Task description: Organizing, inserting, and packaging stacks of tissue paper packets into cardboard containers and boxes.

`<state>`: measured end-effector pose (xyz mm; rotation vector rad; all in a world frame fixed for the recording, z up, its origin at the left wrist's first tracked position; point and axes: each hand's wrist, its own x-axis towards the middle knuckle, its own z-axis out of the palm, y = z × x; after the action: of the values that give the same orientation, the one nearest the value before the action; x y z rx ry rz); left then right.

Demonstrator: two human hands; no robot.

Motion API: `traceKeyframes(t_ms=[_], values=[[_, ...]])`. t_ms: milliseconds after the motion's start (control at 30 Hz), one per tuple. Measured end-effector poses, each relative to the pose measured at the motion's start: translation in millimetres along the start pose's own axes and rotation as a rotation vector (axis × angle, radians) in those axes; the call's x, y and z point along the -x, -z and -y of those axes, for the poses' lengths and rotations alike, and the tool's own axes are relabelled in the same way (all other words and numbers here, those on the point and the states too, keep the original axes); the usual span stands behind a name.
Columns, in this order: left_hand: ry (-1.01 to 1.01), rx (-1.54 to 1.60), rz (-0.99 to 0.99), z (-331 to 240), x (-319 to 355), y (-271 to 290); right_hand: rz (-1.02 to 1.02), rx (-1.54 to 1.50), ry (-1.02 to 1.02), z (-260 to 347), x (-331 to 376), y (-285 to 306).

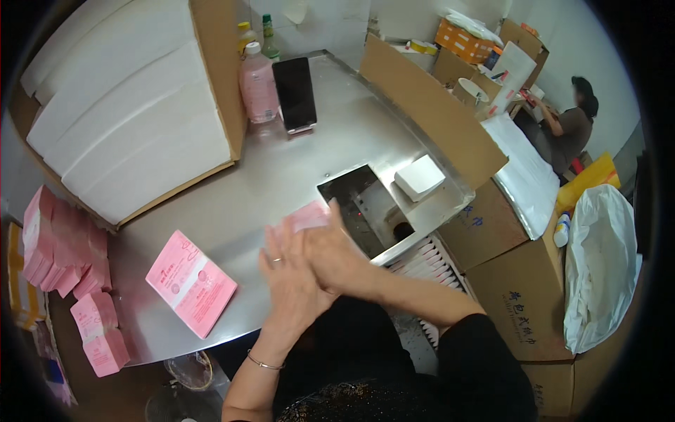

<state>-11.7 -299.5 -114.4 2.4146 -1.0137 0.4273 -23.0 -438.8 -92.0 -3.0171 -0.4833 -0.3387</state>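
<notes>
A pink printed wrapper (309,213) shows beyond my hands, beside the rectangular opening (365,211) in the steel table. My left hand (285,271), with a ring on one finger, has its fingers stretched out and apart against the near side of the wrapper. Crossing over it, my right hand (334,257) is closed at the wrapper's edge, one digit pointing up along it. The hands overlap, so whatever lies beneath them is hidden. To their left lies a stack of pink printed wrappers (191,285) with a white band across the top.
White folded tissues (415,177) sit beyond the opening. A carton of white paper stacks (140,119) fills the back left, near a phone (295,91) and a pink bottle (259,84). Pink packets (63,246) pile up far left. Cartons (520,295) line the right; another person (569,126) sits beyond.
</notes>
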Motion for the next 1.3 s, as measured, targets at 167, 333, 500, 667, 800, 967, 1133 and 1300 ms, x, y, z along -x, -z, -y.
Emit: traceKeyframes(t_ms=[167,333,500,667,800,967,1133,1300], values=[[0.015,-0.161,0.090,14,11,13,-0.434,-0.013,-0.226,-51,49,-11],[0.104,-0.110,0.079,-2,-2,14,-0.422,0.393,-0.609,-138,72,7],[0.019,-0.197,0.051,3,-10,22,-0.422,0.223,-0.656,-153,75,8],[-0.061,-0.050,0.141,-3,-4,12,-0.610,0.190,-0.531,-161,88,4],[-0.091,0.177,0.191,-3,1,12,-0.589,0.054,-0.209,-110,75,-2],[0.002,0.158,0.120,10,0,29,-0.318,-0.111,0.241,17,69,0],[0.063,0.233,0.149,-13,-3,26,-0.209,0.073,-0.055,-44,9,-54],[-0.125,0.105,0.113,13,25,55,-0.167,-0.316,-0.338,-97,25,-37]])
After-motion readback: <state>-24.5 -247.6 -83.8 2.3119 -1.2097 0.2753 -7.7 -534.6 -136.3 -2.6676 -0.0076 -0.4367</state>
